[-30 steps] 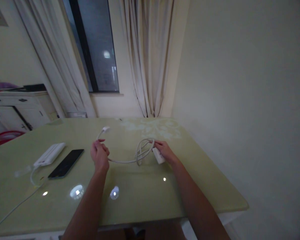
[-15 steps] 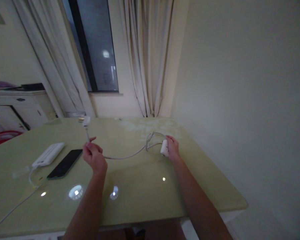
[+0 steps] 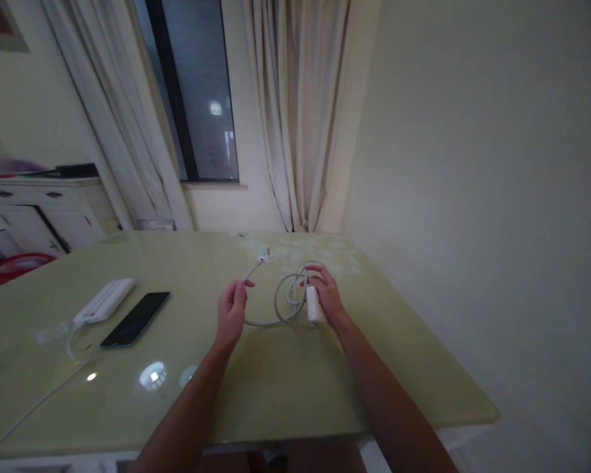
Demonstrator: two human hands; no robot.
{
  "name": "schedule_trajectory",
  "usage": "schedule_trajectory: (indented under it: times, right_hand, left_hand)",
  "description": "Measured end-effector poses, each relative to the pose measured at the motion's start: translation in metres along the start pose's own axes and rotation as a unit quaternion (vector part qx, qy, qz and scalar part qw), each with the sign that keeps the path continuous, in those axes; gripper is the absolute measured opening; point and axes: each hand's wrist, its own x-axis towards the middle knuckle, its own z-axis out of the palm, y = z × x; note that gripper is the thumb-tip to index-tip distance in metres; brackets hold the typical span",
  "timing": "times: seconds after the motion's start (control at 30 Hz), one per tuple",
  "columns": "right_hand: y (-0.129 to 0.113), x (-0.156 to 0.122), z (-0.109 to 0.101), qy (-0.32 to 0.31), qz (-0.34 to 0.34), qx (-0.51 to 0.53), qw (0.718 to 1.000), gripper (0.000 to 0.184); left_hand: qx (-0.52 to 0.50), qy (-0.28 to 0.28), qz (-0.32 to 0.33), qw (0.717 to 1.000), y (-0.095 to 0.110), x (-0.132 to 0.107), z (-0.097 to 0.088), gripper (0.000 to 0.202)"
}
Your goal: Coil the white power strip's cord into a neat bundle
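Note:
My left hand pinches a pale grey cord a short way below its white plug, whose prongs point up and away. My right hand grips the white block at the cord's other end, and its fingers also meet the coils. Between the hands the cord lies in several loose loops beside the block. Fingers cover part of the block's right side.
A black phone lies to the left, beside a white power bank or adapter with a thin white cable running toward the front left. The glossy green table meets a wall on the right. A red chair back shows beyond its left edge.
My left hand has moved right with the plug end, toward my right hand. The cord has gone from a stretched line to wider loops. The block has turned more upright and shifted slightly left.

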Motion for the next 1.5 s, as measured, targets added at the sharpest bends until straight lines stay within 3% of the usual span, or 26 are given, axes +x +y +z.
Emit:
schedule_trajectory:
  times: [0.17,0.3,0.47,0.57,0.67,0.77,0.87,1.03,1.17,1.23,1.37,1.5]
  right_hand:
    - [0.002,0.0,-0.002,0.048,-0.079,-0.122,0.988,0.038]
    - [0.001,0.001,-0.003,0.033,-0.1,-0.153,0.983,0.036]
    - [-0.005,-0.004,-0.005,-0.058,0.004,-0.048,0.997,0.041]
    - [-0.012,-0.009,-0.007,-0.153,0.079,0.037,0.984,0.052]
    - [-0.016,-0.011,-0.011,-0.206,0.105,0.076,0.97,0.059]
    - [-0.019,-0.009,-0.018,-0.183,0.087,0.11,0.973,0.053]
    - [-0.022,-0.002,-0.029,-0.115,0.05,0.154,0.98,0.042]
    - [-0.021,0.013,-0.055,-0.008,0.097,0.149,0.984,0.041]
    - [-0.011,0.019,-0.066,0.054,0.094,0.212,0.971,0.04]
    - [-0.006,0.019,-0.063,0.048,0.089,0.234,0.967,0.038]
    - [-0.004,0.015,-0.053,-0.001,0.085,0.255,0.963,0.03]
    - [-0.008,0.013,-0.046,-0.028,0.08,0.231,0.969,0.022]
  left_hand:
    - [0.026,-0.006,-0.014,1.0,-0.001,-0.002,-0.001,0.044]
    - [0.024,-0.018,-0.025,0.999,-0.002,0.0,-0.002,0.046]
    - [-0.022,-0.023,-0.05,0.998,-0.002,0.003,-0.003,0.046]
    - [-0.078,-0.006,-0.07,0.995,-0.002,0.005,-0.002,0.045]
    - [-0.159,0.02,-0.106,0.981,0.0,0.011,-0.001,0.044]
    - [-0.233,0.08,-0.125,0.961,0.003,0.02,-0.009,0.042]
    - [-0.256,0.171,-0.109,0.945,0.006,0.031,-0.025,0.037]
    - [-0.176,0.336,-0.024,0.925,0.008,0.045,-0.056,0.038]
    - [-0.111,0.432,0.022,0.895,0.008,0.047,-0.064,0.035]
    - [-0.109,0.429,0.032,0.896,0.01,0.045,-0.059,0.031]
    - [-0.155,0.35,0.033,0.923,0.014,0.039,-0.043,0.027]
    - [-0.255,0.252,-0.045,0.932,0.013,0.035,-0.036,0.022]
